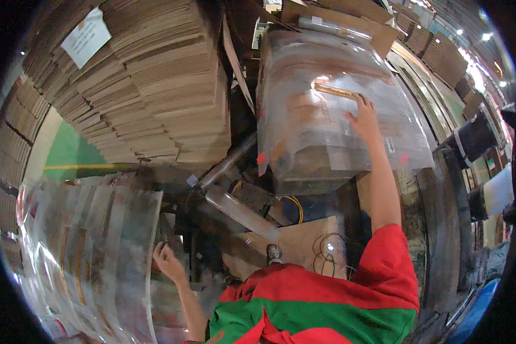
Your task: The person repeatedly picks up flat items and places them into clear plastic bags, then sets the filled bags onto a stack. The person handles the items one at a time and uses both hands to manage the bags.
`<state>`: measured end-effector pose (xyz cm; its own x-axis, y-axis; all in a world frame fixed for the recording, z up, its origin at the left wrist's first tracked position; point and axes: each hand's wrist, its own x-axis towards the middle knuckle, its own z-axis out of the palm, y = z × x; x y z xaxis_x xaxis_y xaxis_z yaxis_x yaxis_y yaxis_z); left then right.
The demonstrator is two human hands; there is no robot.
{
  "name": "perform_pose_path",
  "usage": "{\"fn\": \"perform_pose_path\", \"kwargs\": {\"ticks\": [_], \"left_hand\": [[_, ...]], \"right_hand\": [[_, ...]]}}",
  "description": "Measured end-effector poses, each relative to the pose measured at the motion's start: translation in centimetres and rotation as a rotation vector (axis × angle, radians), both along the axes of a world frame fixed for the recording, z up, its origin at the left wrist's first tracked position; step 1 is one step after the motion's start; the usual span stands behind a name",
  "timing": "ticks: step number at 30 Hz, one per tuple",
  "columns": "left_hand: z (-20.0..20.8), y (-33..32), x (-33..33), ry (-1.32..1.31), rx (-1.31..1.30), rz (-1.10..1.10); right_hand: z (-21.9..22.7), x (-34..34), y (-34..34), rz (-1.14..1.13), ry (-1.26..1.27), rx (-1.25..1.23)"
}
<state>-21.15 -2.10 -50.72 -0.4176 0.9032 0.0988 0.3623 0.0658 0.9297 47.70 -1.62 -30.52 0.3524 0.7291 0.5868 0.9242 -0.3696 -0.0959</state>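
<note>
My right hand (363, 118) reaches far forward over a stack covered with a clear plastic sheet (304, 129). Its fingers are spread, with the thumb apart, and the fingertips meet the right end of a narrow tan strip (335, 90). Low on the left, my left hand (169, 264) is beside the edge of another large clear plastic sheet (112, 229), which curves downward. The fingers of that hand are curled; what they hold, if anything, cannot be made out.
A tall stack of flat brown cardboard (172, 86) stands at the far left, a white paper (86, 37) on it. Between the stacks lie a clear roll (241, 215) and a yellow hose (295, 207). Below is a tan board (304, 243) with a thin looped cable (327, 258).
</note>
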Motion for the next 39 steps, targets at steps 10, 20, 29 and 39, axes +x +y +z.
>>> {"fn": "perform_pose_path", "kwargs": {"ticks": [10, 20, 29, 39], "left_hand": [[3.7, 2.1, 25.3, 0.252, -0.009, -0.808], [2.7, 13.6, 42.5, 0.706, 0.225, -0.868], [6.7, 18.3, 42.0, 0.677, 0.241, -0.83], [30.5, 18.1, 32.7, 0.967, 0.833, -0.654]], "right_hand": [[-0.5, 10.1, 5.2, 0.125, -0.101, -0.389], [0.7, 3.6, 0.4, 0.25, 0.19, -0.493], [0.3, 3.2, -12.4, 0.248, 0.275, -0.373], [-0.6, 1.5, -14.3, 0.12, 0.181, -0.131]]}}
